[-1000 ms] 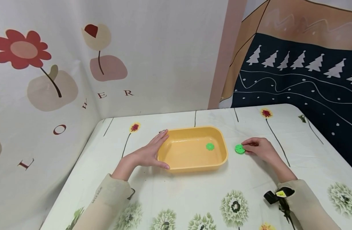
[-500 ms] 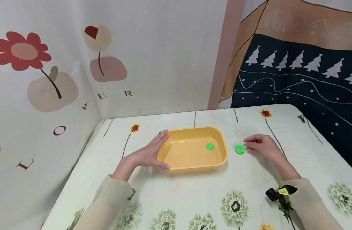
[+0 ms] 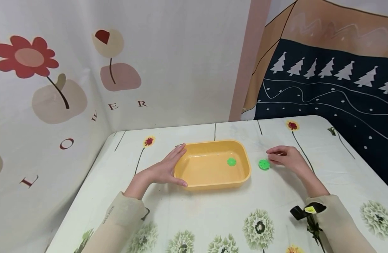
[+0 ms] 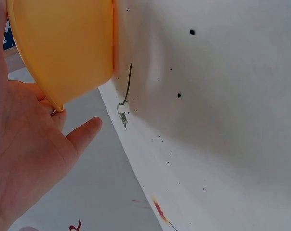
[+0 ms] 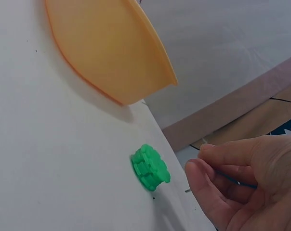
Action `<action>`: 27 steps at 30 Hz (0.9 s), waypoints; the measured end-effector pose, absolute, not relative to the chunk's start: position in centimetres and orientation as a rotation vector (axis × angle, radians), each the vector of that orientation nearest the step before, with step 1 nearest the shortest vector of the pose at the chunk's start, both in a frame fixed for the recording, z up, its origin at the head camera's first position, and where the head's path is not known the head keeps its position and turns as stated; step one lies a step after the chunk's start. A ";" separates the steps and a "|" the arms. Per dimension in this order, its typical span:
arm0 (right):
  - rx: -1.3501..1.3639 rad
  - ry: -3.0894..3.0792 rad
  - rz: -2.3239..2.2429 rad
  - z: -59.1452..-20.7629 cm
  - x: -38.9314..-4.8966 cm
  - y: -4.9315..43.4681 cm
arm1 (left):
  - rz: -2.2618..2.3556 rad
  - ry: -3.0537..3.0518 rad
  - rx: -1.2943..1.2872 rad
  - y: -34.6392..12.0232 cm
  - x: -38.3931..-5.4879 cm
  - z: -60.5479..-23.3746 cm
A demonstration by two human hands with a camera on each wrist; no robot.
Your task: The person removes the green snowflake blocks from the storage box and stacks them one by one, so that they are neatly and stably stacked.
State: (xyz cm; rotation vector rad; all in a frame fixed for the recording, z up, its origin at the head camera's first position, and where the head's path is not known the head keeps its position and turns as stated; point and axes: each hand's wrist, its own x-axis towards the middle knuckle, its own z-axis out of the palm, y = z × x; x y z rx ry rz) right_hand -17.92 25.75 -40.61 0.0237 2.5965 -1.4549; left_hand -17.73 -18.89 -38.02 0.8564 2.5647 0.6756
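A yellow plastic basin point(image 3: 212, 184) sits mid-table. Spread over its left end is my left hand point(image 3: 166, 168), its thumb at the near rim and its fingers at the far rim. In the left wrist view, fingertips touch the rim point(image 4: 39, 91) while one finger stands straight, away from it. One green notched disc point(image 3: 231, 162) lies inside, toward the right. Outside, on the table, rests a thicker green piece point(image 3: 264, 164), seemingly notched discs stacked point(image 5: 150, 167). My right hand point(image 3: 287, 160) hovers beside it without touching, fingers loosely bent, thumb and index tips close together.
A white cloth printed with flowers and stems covers the table point(image 3: 194, 218). Behind stand a white flowered curtain point(image 3: 181, 70) and a navy one with trees point(image 3: 323, 91). A black strap-like device point(image 3: 307, 211) sits at the right wrist.
My right fingers have left the green stack, moving slightly right, up, then a little back left. The stack stays put. My left hand and the basin look unmoved.
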 end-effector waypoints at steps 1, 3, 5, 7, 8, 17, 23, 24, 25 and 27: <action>0.016 2.594 -1.465 -40.6 -17.9 25.7 | 0.673 2.565 0.855 -18.9 -17.7 -38.0; -0.001 2.587 -1.485 -40.5 -17.9 25.6 | 0.668 2.568 0.853 -18.9 -17.7 -38.0; -0.015 2.587 -1.496 -40.4 -17.9 25.4 | 0.665 2.569 0.850 -18.9 -17.8 -38.0; -0.017 2.589 -1.513 -40.2 -17.9 25.3 | 0.662 2.571 0.847 -18.9 -17.8 -38.0; -0.023 2.591 -1.515 -40.1 -17.9 25.1 | 0.662 2.572 0.847 -18.9 -17.8 -38.0; -0.068 2.577 -1.534 -39.0 -17.8 23.7 | 0.657 2.573 0.841 -18.9 -17.8 -37.9; -0.130 2.565 -1.567 -38.2 -17.5 22.2 | 0.660 2.572 0.835 -18.9 -17.8 -37.9; -0.138 2.572 -1.559 -38.1 -17.5 21.9 | 0.660 2.572 0.836 -18.9 -17.8 -37.9; -0.142 2.579 -1.551 -37.9 -17.5 21.6 | 0.662 2.571 0.837 -18.9 -17.7 -37.9; -0.163 2.591 -1.534 -37.7 -17.4 20.7 | 0.665 2.570 0.840 -18.8 -17.7 -37.9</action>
